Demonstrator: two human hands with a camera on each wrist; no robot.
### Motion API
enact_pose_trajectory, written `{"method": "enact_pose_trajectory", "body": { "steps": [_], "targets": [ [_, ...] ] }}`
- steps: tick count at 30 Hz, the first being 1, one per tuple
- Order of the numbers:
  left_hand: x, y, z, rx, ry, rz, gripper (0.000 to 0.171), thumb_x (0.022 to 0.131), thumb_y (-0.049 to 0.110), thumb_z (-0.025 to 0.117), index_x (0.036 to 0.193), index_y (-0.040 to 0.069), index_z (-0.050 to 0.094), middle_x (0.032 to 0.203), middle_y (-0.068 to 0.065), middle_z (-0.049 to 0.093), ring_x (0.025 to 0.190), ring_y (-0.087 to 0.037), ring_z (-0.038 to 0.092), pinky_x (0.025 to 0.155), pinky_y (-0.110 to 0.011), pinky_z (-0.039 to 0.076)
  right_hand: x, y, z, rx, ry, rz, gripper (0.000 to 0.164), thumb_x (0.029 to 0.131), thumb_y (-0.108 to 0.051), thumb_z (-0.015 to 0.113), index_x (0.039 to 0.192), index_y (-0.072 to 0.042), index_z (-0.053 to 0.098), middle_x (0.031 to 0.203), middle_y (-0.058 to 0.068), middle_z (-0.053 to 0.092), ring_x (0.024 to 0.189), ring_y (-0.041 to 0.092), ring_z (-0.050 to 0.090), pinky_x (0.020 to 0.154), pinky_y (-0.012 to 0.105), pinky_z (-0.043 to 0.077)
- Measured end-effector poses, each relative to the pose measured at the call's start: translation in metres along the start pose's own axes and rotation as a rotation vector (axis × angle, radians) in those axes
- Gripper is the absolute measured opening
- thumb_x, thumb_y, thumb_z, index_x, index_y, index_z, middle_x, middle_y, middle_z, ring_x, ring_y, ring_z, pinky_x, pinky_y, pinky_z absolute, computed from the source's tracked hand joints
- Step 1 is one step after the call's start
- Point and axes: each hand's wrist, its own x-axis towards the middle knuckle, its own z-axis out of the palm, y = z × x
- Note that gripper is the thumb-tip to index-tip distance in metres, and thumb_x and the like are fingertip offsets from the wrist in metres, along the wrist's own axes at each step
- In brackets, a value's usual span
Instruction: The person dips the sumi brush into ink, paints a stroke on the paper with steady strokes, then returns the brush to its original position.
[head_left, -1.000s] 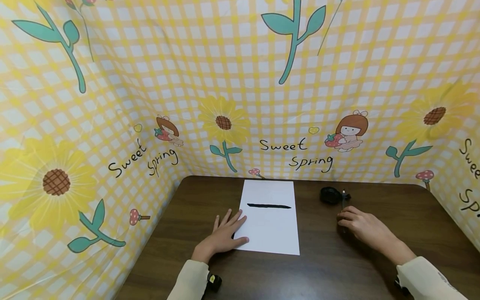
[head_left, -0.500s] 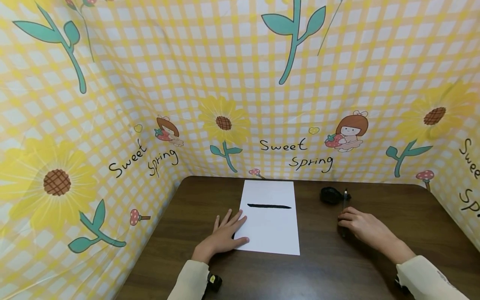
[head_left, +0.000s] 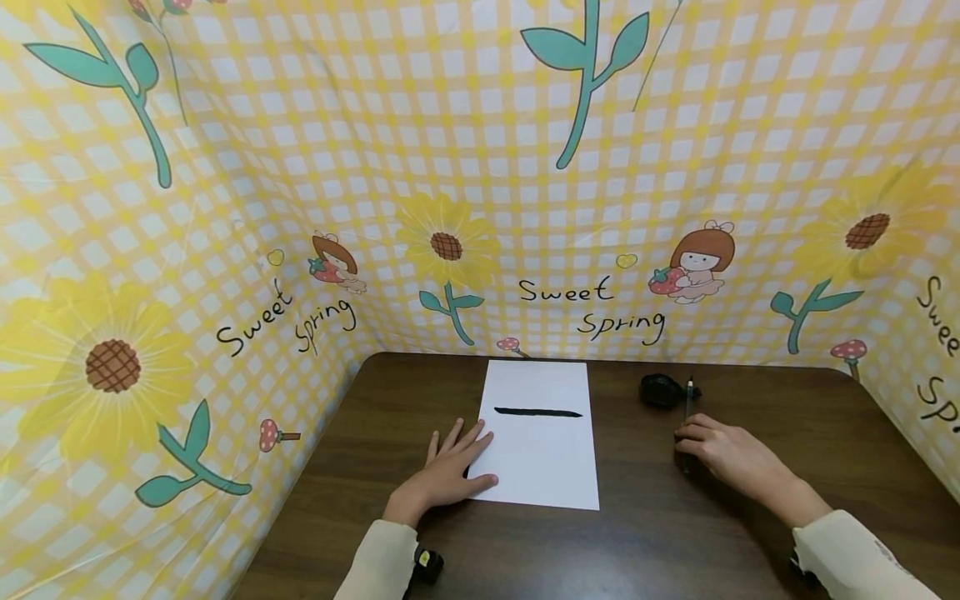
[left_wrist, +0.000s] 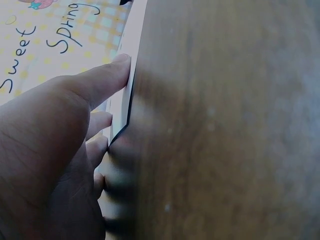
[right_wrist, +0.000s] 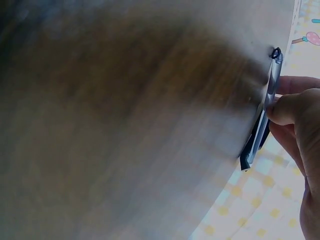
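A white sheet of paper [head_left: 551, 467] lies on the brown table [head_left: 375, 433] and bears one black horizontal stroke [head_left: 538, 412]. My left hand [head_left: 453, 467] lies flat, fingers spread, pressing the sheet's lower left corner; the left wrist view shows that hand [left_wrist: 60, 150] with the thumb along the paper's edge [left_wrist: 126, 85]. My right hand [head_left: 708, 450] rests on the table to the right of the sheet, its fingers curled over a thin dark brush pen [head_left: 687, 404]. In the right wrist view its fingertips [right_wrist: 282, 107] pinch the pen [right_wrist: 265, 115], which lies against the tabletop.
A small black ink dish [head_left: 660, 390] sits just beyond the pen's tip. A yellow checked cloth with sunflowers [head_left: 447, 244] walls in the table at the back and both sides. Bare wood [head_left: 810, 417] stretches right of my right hand.
The pen's far tip has shifted slightly to the right beside the ink dish, with the right hand barely moving. The left hand and the paper have stayed still.
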Motion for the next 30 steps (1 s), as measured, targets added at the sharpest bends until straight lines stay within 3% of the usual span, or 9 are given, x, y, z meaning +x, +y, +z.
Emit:
{"method": "enact_pose_trajectory", "body": {
  "steps": [13, 16, 18, 20, 21, 22, 25, 30],
  "targets": [
    [0.000, -0.001, -0.001, -0.018, -0.010, 0.005, 0.080, 0.103, 0.059, 0.061, 0.168, 0.021, 0.036, 0.181, -0.005, 0.016, 0.167, -0.042, 0.000, 0.126, -0.076, -0.007, -0.001, 0.000, -0.003, 0.012, 0.049, 0.020, 0.044, 0.066, 0.002, 0.095, 0.106, -0.011, 0.081, 0.109, 0.006, 0.077, 0.101, 0.026, 0.070, 0.071, 0.035, 0.063],
    [0.000, -0.002, -0.001, -0.020, -0.019, 0.007, 0.079, 0.103, 0.059, 0.060, 0.169, 0.021, 0.036, 0.181, -0.005, 0.015, 0.167, -0.042, 0.000, 0.126, -0.076, -0.007, -0.002, 0.002, -0.003, 0.036, 0.092, 0.016, 0.015, 0.095, -0.004, 0.075, 0.107, -0.010, 0.081, 0.110, 0.008, 0.076, 0.100, 0.027, 0.070, 0.072, 0.038, 0.063],
    [0.000, -0.002, -0.001, -0.018, -0.021, 0.008, 0.079, 0.104, 0.059, 0.060, 0.169, 0.022, 0.035, 0.181, -0.005, 0.015, 0.167, -0.042, 0.000, 0.126, -0.076, -0.007, -0.002, 0.003, -0.005, 0.055, 0.127, 0.018, 0.025, 0.106, -0.009, 0.056, 0.106, -0.009, 0.080, 0.109, 0.008, 0.076, 0.100, 0.027, 0.070, 0.072, 0.039, 0.063],
    [0.000, -0.002, -0.002, -0.015, -0.018, 0.008, 0.079, 0.104, 0.059, 0.060, 0.169, 0.021, 0.036, 0.181, -0.006, 0.015, 0.167, -0.042, 0.000, 0.126, -0.076, -0.007, -0.001, 0.004, -0.008, 0.067, 0.153, 0.030, 0.029, 0.105, -0.008, 0.051, 0.105, -0.008, 0.080, 0.108, 0.009, 0.076, 0.099, 0.027, 0.070, 0.071, 0.040, 0.063],
    [-0.001, -0.002, -0.002, -0.014, -0.017, 0.008, 0.079, 0.104, 0.058, 0.061, 0.169, 0.021, 0.036, 0.181, -0.006, 0.015, 0.167, -0.042, 0.000, 0.126, -0.076, -0.007, -0.001, 0.004, -0.009, 0.068, 0.165, 0.040, 0.023, 0.101, -0.006, 0.058, 0.104, -0.009, 0.081, 0.108, 0.009, 0.076, 0.099, 0.027, 0.070, 0.070, 0.040, 0.063],
    [-0.001, -0.002, -0.002, -0.016, -0.016, 0.008, 0.079, 0.104, 0.058, 0.061, 0.169, 0.020, 0.036, 0.181, -0.007, 0.014, 0.167, -0.042, 0.001, 0.126, -0.076, -0.007, 0.000, 0.004, -0.010, 0.070, 0.171, 0.051, 0.018, 0.093, -0.003, 0.067, 0.103, -0.008, 0.081, 0.107, 0.009, 0.077, 0.099, 0.027, 0.070, 0.070, 0.040, 0.063],
    [-0.002, -0.002, -0.003, -0.020, -0.018, 0.010, 0.081, 0.103, 0.059, 0.061, 0.169, 0.020, 0.035, 0.181, -0.009, 0.013, 0.167, -0.042, 0.001, 0.126, -0.076, -0.007, 0.000, 0.004, -0.015, 0.072, 0.173, 0.093, 0.036, 0.068, 0.005, 0.083, 0.102, -0.009, 0.081, 0.107, 0.008, 0.077, 0.099, 0.027, 0.071, 0.069, 0.040, 0.063],
    [-0.004, -0.001, -0.005, -0.071, -0.006, 0.030, 0.084, 0.102, 0.056, 0.064, 0.169, 0.015, 0.034, 0.180, -0.017, 0.012, 0.166, -0.046, 0.002, 0.125, -0.078, -0.007, 0.000, 0.004, -0.021, 0.091, 0.179, 0.161, 0.041, 0.065, 0.005, 0.087, 0.104, -0.009, 0.082, 0.108, 0.009, 0.078, 0.101, 0.029, 0.071, 0.068, 0.042, 0.062]
  ]
}}
